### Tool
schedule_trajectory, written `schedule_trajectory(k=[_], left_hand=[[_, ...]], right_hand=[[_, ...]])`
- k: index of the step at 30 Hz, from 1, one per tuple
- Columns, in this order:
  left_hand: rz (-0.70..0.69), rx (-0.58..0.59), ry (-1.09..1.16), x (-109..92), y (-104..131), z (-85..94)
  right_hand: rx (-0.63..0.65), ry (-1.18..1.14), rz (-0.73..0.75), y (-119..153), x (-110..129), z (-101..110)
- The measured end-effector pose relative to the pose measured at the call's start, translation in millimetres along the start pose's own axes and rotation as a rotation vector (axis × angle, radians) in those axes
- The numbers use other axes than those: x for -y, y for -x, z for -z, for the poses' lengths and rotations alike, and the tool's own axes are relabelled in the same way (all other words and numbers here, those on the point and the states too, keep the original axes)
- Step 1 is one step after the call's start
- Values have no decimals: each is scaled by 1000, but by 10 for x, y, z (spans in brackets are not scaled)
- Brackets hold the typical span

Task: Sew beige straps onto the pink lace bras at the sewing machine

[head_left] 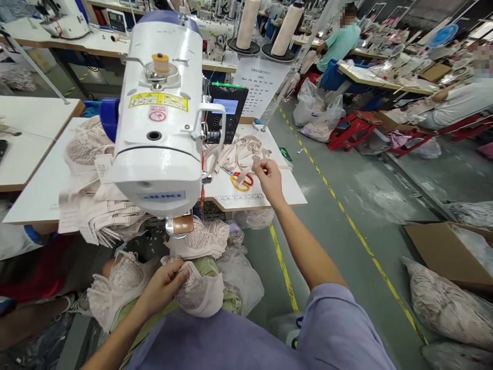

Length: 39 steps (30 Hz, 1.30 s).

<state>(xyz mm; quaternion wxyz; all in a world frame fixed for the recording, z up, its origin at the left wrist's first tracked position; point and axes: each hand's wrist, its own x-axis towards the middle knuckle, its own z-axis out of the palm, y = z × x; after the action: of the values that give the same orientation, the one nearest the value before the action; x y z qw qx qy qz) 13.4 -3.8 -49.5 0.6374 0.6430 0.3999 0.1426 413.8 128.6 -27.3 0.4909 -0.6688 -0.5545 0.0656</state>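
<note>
My left hand (166, 282) pinches the edge of a pale pink bra (202, 293) above my lap. Over the right side of the table, my right hand (268, 177) is closed on the end of a beige strap (254, 162). A pile of similar straps (242, 149) lies just behind it. Scissors (242, 181) with red and yellow handles rest beside that hand. Between and beyond my hands stands a white sewing machine (157, 128). Another bra (198, 237) hangs below its arm, and a further one (129, 272) lies left of my left hand.
Stacked bra pieces (88, 180) cover the table's left side. Two thread cones (285, 31) and a control screen (225, 108) stand behind the machine. On the right are a red stool (352, 131), stuffed bags (447, 300) and a cardboard box (442, 252). Other people sit at far tables.
</note>
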Motion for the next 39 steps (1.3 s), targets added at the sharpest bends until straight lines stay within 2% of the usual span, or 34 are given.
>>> schedule_trajectory(k=[2,4,6,8,10,12,14,18,22,24,26,27,30,32,36,39], left_hand=[[-44,-101,-115,-63,24,41],[-68,-199,-193,-134,53,84],[-80,-269,-240,-198,83,116],[-92,-303,-273,-239,120,130],[-114,-306,-288,-252,167,128],[-136,-284,-257,-251,221,120],[-152,-252,-197,-261,280,109],[-217,-216,-121,-378,394,49],[-317,-249,-188,-536,432,-50],[-283,-334,-239,-562,412,-79],[-196,-341,-228,-531,379,-71],[-149,-280,-200,-496,362,-52],[-57,15,-99,-342,331,40],[-23,125,-64,-239,335,99],[-45,161,-44,-132,368,161],[-84,164,9,-126,364,182]], right_hand=[[-85,-123,80,95,272,-21],[-119,-136,156,222,495,-19],[-45,-80,166,388,654,-11],[128,-117,83,601,757,2],[279,-323,-66,860,819,20],[290,-552,-234,1150,852,25],[288,-491,-337,1457,877,-7],[437,-329,-339,2060,1041,-202],[553,-508,-373,2430,1396,-435],[570,-653,-388,2482,1563,-497],[587,-716,-396,2461,1657,-510],[579,-708,-405,2432,1665,-502],[511,-597,-467,2306,1549,-441],[421,-533,-504,2211,1403,-387],[212,-626,-552,2052,1174,-314],[135,-771,-609,1974,1096,-314]])
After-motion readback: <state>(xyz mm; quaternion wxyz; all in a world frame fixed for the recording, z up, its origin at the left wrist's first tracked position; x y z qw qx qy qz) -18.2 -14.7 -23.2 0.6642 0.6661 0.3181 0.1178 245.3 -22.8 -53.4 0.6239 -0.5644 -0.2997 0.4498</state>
